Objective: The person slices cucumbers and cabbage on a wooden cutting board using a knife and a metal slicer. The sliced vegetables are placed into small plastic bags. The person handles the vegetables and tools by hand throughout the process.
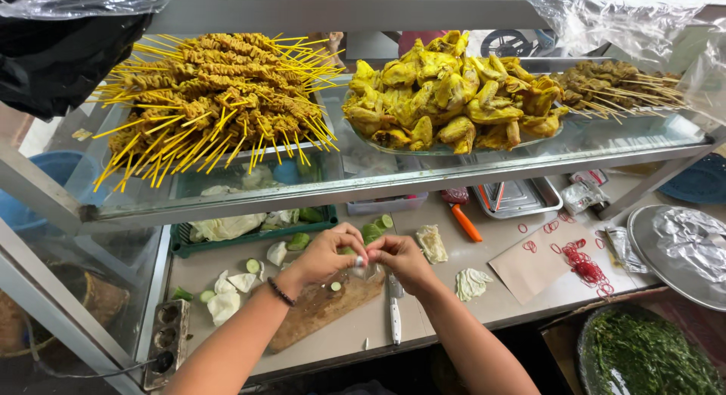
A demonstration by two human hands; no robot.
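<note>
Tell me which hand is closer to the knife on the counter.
Right hand: the white-handled knife lies just below it, right of the cutting board. Left hand is further, above the board; both pinch a small clear bag.

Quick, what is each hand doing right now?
Left hand: closed, pinching the small clear bag.
Right hand: closed, pinching the same bag's top.

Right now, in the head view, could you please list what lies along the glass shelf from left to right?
Heap of yellow-stick skewered meat → glass plate of yellow chicken pieces → smaller pile of brown skewers.
</note>
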